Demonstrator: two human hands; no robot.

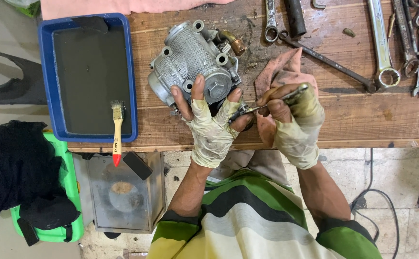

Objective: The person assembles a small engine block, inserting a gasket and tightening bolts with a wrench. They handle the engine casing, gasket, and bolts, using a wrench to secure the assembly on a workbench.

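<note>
The left hand [209, 125] gripped the grey metal carburettor [195, 64] on the wooden worktop [353, 120] — the right hand [293, 120], fingers closed, pinched a thin metal tool [279, 101] against it.

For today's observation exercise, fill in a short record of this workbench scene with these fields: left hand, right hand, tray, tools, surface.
left hand: left hand in a fingerless glove grips a grey metal engine part
right hand: right hand, gloved, holds a thin metal tool against the part
tray: blue tray of dark liquid, paintbrush resting on its rim
tools: wrenches lying at the far right
surface: wooden bench, pink rag under the right hand
</note>
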